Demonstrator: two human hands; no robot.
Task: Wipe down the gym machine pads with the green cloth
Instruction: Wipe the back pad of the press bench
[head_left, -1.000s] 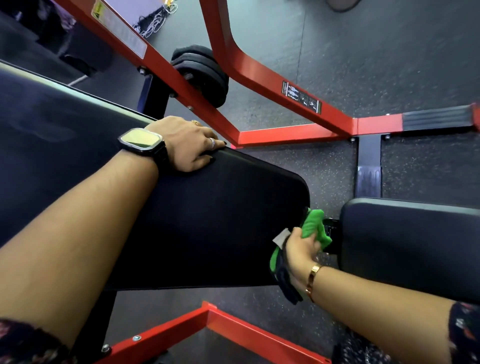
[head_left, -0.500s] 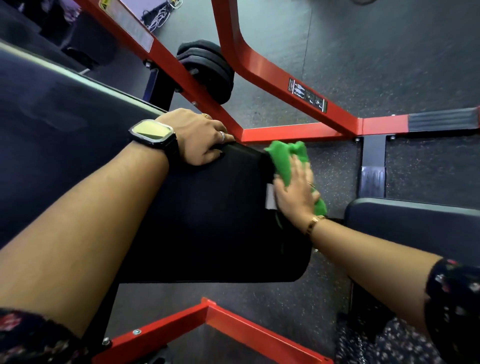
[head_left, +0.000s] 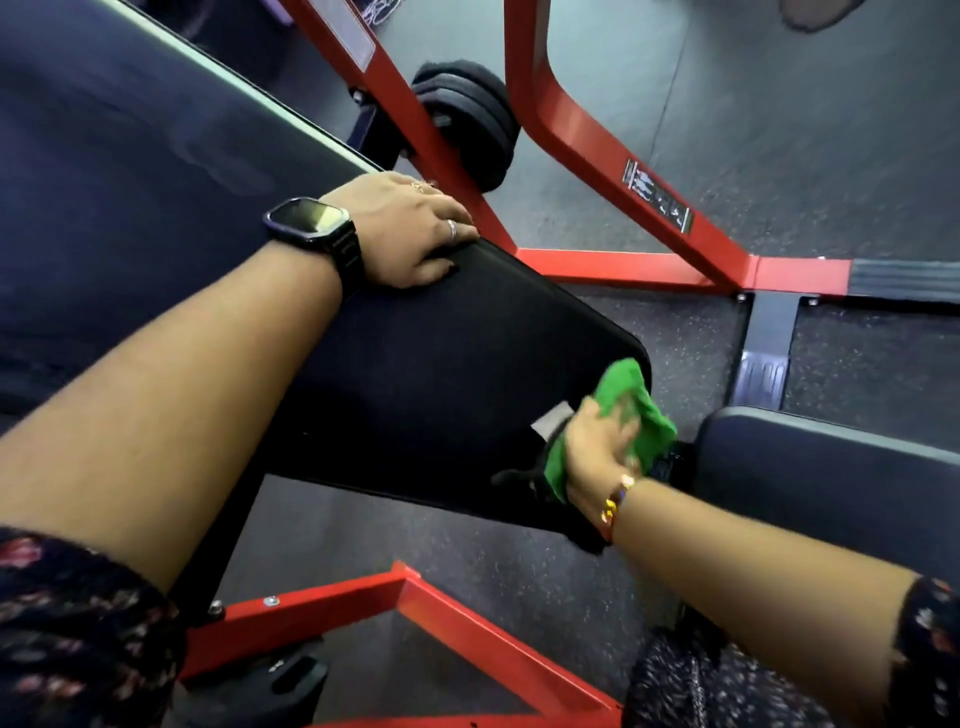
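A long black back pad (head_left: 441, 374) slopes down from the upper left to the centre. My left hand (head_left: 405, 234), with a black watch on the wrist, lies flat on the pad's far edge, fingers curled over it. My right hand (head_left: 597, 447) presses the green cloth (head_left: 631, 410) against the pad's lower right end, near its near corner. A white tag and a dark strip of the cloth stick out by the thumb. A second black seat pad (head_left: 831, 478) sits to the right, apart from the cloth.
The red steel frame (head_left: 571, 135) runs behind the pads, with black weight plates (head_left: 467, 114) on a peg. Another red bar (head_left: 415, 613) crosses the floor below the pad. A black upright post (head_left: 769, 332) stands right of centre. The floor is grey rubber.
My right hand has swept the green cloth from the pad's far end corner down toward its near corner. My left hand has stayed on the far edge.
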